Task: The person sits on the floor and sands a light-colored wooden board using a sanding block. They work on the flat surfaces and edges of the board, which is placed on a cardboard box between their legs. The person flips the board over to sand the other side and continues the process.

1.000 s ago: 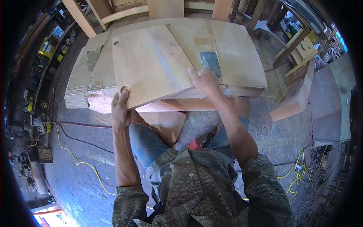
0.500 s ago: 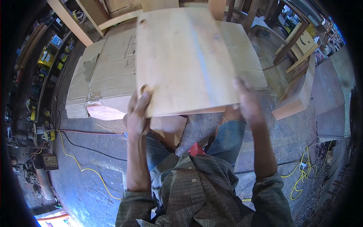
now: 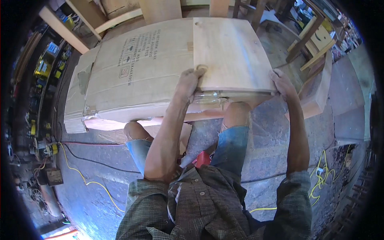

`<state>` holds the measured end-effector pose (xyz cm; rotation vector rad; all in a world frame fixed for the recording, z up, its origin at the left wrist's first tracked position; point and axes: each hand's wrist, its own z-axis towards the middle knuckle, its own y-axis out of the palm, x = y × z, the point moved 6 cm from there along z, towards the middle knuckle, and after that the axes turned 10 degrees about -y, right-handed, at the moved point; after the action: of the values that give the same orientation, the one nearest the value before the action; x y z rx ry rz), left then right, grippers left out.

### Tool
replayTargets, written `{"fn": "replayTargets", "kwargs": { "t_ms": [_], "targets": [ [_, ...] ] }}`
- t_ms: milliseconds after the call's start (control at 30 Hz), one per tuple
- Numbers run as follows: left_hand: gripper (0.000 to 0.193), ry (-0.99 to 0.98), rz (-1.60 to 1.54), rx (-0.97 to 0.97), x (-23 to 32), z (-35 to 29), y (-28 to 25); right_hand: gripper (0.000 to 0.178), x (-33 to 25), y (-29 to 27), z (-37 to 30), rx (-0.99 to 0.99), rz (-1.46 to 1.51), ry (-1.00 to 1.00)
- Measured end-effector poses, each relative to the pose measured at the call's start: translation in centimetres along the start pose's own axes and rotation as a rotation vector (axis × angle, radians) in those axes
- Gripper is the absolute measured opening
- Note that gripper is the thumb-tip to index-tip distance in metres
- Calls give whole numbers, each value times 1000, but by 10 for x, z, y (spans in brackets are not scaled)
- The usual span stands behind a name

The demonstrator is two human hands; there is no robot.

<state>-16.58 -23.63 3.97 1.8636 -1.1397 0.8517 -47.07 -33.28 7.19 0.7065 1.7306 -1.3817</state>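
A pale wooden board (image 3: 232, 54) with a few knots lies over the right end of a large flattened cardboard box (image 3: 144, 76). My left hand (image 3: 187, 85) grips its near left corner, thumb on top beside a dark knot. At the near right corner my right hand (image 3: 284, 84) is closed on the edge, fingers partly hidden. The board's near edge sits close to the near edge of the cardboard, above my knees.
A wooden drawer-like frame (image 3: 314, 94) stands on the floor to the right. Yellow cords (image 3: 320, 180) trail over the concrete floor (image 3: 104, 160) on both sides. Shelves with tools (image 3: 44, 68) line the left, and wooden furniture legs (image 3: 68, 30) stand behind the box.
The board has come down from in front of me and moved right onto the cardboard. Both hands keep hold of its near corners, and more of the box now shows.
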Motion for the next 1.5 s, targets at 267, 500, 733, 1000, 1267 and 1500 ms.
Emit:
{"fn": "replayTargets", "kwargs": {
  "t_ms": [267,500,733,1000,1267,1500],
  "targets": [
    [49,478,894,488,57,-7,-17,40,-22,-54,31,84,-1191,-325],
    [43,690,1319,630,21,11,-31,47,-49,53,-31,43,-1053,-774],
    [48,854,1391,494,22,52,-39,41,-58,61,20,182,-1087,-833],
    [44,706,1432,390,28,35,-21,46,-85,89,93,-265,-1087,-438],
    [41,514,1396,301,53,44,-10,45,-86,128,115,-121,-814,-723],
    [17,19,1120,237,67,72,-15,47,-88,125,114,-116,-834,-628]
  ]
}}
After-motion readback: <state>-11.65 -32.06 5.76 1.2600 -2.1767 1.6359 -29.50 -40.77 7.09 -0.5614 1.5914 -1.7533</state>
